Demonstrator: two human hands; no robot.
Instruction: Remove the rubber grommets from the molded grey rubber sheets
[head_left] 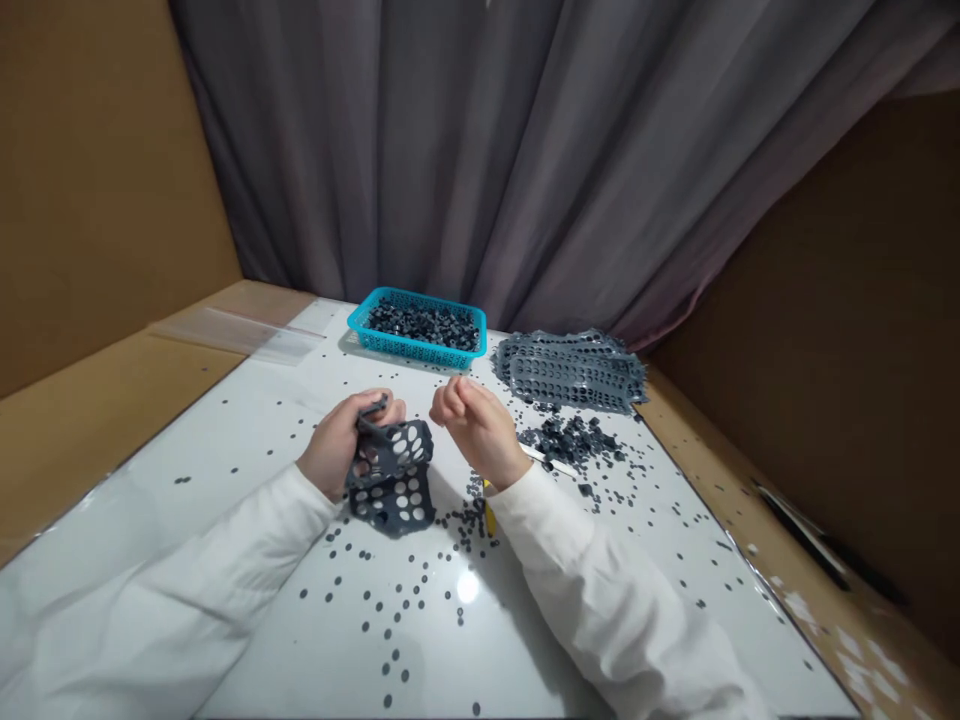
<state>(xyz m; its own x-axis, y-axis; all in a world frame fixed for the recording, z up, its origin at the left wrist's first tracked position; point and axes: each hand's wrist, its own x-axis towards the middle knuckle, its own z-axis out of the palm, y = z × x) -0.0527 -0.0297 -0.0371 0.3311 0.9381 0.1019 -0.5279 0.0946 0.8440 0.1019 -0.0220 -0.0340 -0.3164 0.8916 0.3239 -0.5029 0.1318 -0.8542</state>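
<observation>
My left hand (341,440) grips a dark grey perforated rubber sheet (394,450), which is folded over and hangs down toward the table. White tabletop shows through its rows of round holes. Just to the right, my right hand (480,425) is apart from the sheet, its fingers curled together; whatever they may hold is hidden. Under the right wrist lies a yellow object (490,515), mostly covered by the sleeve. A thin white stick (551,460) pokes out on the wrist's other side. Small dark discs (405,605) are scattered over the table below both hands.
A blue plastic basket (418,347) full of small dark pieces stands at the back. Stacked perforated grey sheets (574,370) lie at the back right, with a heap of dark scraps (574,440) in front. Clear plastic sheets (240,335) rest at the left edge.
</observation>
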